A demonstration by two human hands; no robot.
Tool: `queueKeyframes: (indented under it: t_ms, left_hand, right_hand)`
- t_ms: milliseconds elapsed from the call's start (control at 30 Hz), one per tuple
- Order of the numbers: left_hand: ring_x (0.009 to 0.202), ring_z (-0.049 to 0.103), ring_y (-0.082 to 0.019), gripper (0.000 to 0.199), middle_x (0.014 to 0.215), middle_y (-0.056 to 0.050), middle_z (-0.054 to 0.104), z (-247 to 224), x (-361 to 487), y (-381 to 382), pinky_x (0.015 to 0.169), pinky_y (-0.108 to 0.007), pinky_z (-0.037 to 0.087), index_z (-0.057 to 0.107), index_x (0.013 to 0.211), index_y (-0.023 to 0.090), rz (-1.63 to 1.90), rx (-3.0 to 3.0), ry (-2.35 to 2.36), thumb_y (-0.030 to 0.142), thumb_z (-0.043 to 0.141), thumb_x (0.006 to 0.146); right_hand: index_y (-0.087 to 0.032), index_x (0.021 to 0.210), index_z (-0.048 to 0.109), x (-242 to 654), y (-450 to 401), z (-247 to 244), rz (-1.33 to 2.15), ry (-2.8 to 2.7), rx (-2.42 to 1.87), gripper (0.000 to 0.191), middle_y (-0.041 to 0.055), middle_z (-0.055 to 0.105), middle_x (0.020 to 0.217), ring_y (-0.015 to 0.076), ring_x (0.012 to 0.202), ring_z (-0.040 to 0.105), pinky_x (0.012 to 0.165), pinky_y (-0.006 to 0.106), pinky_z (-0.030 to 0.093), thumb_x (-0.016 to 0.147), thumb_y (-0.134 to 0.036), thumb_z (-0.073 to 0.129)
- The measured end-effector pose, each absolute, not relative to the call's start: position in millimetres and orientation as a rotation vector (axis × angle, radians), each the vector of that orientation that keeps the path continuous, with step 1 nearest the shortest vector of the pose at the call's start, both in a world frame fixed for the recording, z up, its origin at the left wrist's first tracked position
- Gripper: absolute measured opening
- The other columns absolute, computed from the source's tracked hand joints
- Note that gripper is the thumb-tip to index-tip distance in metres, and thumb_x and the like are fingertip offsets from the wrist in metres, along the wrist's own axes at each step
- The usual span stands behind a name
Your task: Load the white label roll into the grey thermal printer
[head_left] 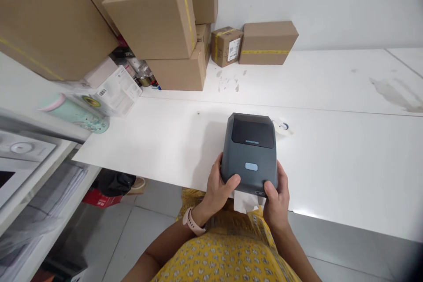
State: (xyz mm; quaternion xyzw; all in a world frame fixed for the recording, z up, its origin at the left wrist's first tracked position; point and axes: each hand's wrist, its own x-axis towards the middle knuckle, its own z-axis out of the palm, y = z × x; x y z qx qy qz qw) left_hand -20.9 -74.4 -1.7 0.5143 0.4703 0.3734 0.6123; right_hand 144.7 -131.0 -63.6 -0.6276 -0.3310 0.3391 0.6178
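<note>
A dark grey label printer [253, 154] with a black window in its lid and a pale button is at the front edge of the white table [158, 136]. My left hand [220, 185] grips its left side, thumb on the top front corner. On the opposite side my right hand [277, 194] holds it the same way, thumb over the front corner. The fingers under and behind the printer are hidden. White paper [246, 202] hangs from the printer's front, between my hands. Just right of the printer lies a small roll of pale tape or labels [282, 127].
Stacked cardboard boxes [152, 22] rise at the back left. Two smaller boxes, a cube-like one [226, 46] and a wider one [268, 43], stand against the wall. A mint green bottle [77, 114] and a white box [115, 90] are at the left. A microwave [23, 158] sits on a shelf.
</note>
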Motion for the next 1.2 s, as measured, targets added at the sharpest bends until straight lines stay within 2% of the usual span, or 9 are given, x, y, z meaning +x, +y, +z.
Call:
queueKeyframes:
  t_ms: [167,300,367,467,567,667,867,1033,1200]
  left_hand:
    - [0.146,0.047,-0.036,0.086,0.160,-0.015,0.047,0.3,-23.4,-70.8,0.120,-0.052,0.042,0.034,0.158,0.022,0.891,1.162,0.999,0.058,0.070,0.089]
    - [0.143,0.049,-0.035,0.093,0.161,-0.017,0.043,-4.5,-34.7,-85.5,0.112,-0.046,0.049,0.027,0.161,0.024,0.825,1.131,1.048,0.058,0.073,0.088]
    - [0.125,0.062,-0.030,0.080,0.144,-0.016,0.057,-7.5,-43.0,-96.8,0.097,-0.040,0.055,0.039,0.152,0.023,0.822,1.129,1.158,0.059,0.072,0.088]
    - [0.079,0.065,-0.018,0.047,0.095,-0.006,0.069,-8.0,-52.7,-107.0,0.072,-0.030,0.051,0.064,0.104,0.019,0.741,1.137,1.207,0.065,0.062,0.092]
    - [0.058,0.055,-0.011,0.055,0.073,-0.003,0.065,-4.8,-50.7,-105.6,0.058,-0.025,0.043,0.062,0.074,0.017,0.536,1.107,1.047,0.068,0.056,0.093]
    - [0.047,0.050,-0.010,0.062,0.063,-0.002,0.063,-4.4,-36.3,-99.8,0.049,-0.025,0.036,0.066,0.072,0.016,0.360,1.042,0.910,0.075,0.055,0.087]
    - [0.047,0.052,-0.010,0.064,0.060,-0.002,0.062,-8.7,-11.9,-99.7,0.049,-0.024,0.037,0.065,0.071,0.016,0.275,0.976,0.821,0.077,0.057,0.084]
    - [0.044,0.052,-0.009,0.065,0.058,-0.003,0.064,-10.5,-12.3,-104.3,0.048,-0.023,0.037,0.062,0.064,0.016,0.271,0.986,0.735,0.073,0.049,0.093]
    - [0.046,0.056,-0.012,0.064,0.061,-0.004,0.066,-22.0,-12.7,-105.0,0.050,-0.024,0.045,0.064,0.075,0.015,0.300,0.969,0.721,0.076,0.052,0.092]
  right_hand:
    - [-0.031,0.161,0.034,140.4,-129.4,-48.7,0.700,-0.863,-1.477,0.072,0.0123,0.039,0.166,0.0364,0.148,0.043,0.112,0.059,0.045,0.096,-0.048,0.061]
    - [-0.037,0.160,0.036,140.7,-127.7,-27.8,0.141,-1.210,-1.548,0.070,0.0064,0.029,0.172,0.0373,0.159,0.023,0.124,0.068,0.023,0.096,-0.032,0.064]
    - [-0.037,0.150,0.051,142.9,-125.8,-19.1,-0.042,-1.378,-1.486,0.057,0.0055,0.043,0.165,0.0364,0.158,0.029,0.123,0.068,0.024,0.096,-0.021,0.062]
    - [-0.033,0.136,0.063,145.2,-122.8,-13.4,0.011,-1.508,-1.389,0.046,0.0062,0.064,0.145,0.0324,0.150,0.045,0.119,0.065,0.034,0.097,-0.011,0.053]
    - [-0.030,0.130,0.067,144.9,-120.6,-14.5,0.039,-1.499,-1.350,0.043,0.0064,0.069,0.138,0.0311,0.145,0.051,0.116,0.063,0.040,0.096,-0.008,0.052]
    - [-0.029,0.128,0.068,143.8,-119.6,-16.7,0.029,-1.481,-1.336,0.042,0.0069,0.070,0.138,0.0308,0.144,0.051,0.115,0.062,0.042,0.096,-0.008,0.052]
    - [-0.027,0.127,0.067,144.8,-119.3,-18.3,0.022,-1.499,-1.319,0.040,0.0081,0.070,0.137,0.0305,0.145,0.050,0.114,0.062,0.042,0.096,-0.008,0.051]
    - [-0.028,0.125,0.068,142.5,-119.0,-19.8,0.024,-1.467,-1.345,0.038,0.0076,0.070,0.135,0.0312,0.144,0.051,0.115,0.065,0.039,0.097,-0.010,0.049]
    - [-0.032,0.127,0.067,141.0,-118.8,-19.6,-0.054,-1.524,-1.435,0.042,0.0031,0.067,0.141,0.0281,0.149,0.045,0.124,0.064,0.024,0.098,-0.011,0.044]
